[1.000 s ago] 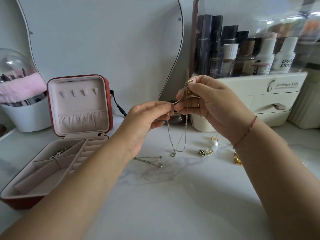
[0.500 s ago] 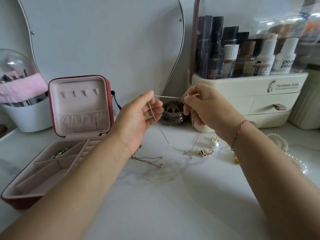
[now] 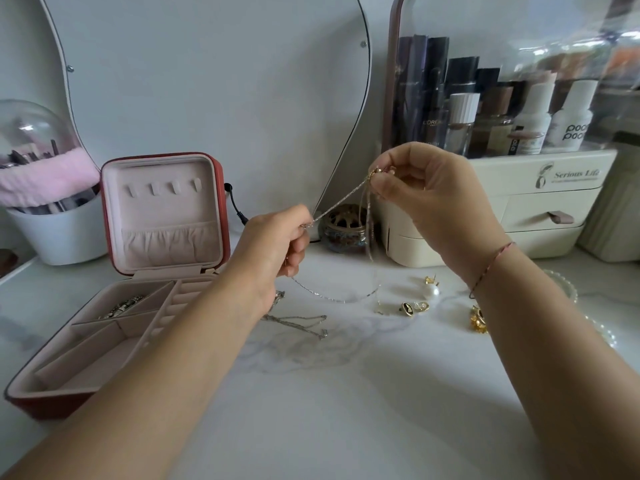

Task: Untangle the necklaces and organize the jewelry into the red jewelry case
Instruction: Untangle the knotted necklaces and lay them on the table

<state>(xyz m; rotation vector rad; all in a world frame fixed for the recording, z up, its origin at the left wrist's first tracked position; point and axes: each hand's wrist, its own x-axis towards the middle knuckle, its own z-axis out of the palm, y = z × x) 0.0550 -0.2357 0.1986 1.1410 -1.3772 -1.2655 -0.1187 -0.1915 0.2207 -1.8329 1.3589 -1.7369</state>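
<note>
Between L hand [image 3: 277,244] and R hand [image 3: 426,192] I see necklace chain [image 3: 341,202] taut, each pinching an end, loops dangling under R hand. Red jewelry case [image 3: 223,202] open, left of L hand.

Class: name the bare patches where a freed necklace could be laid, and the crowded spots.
Bare: the near tabletop, this side of the loose chain; the front compartment of the red case. Crowded: around the earrings.

Soft even daylight, faint shadows, wide-angle edge bending, glare upper right
</note>
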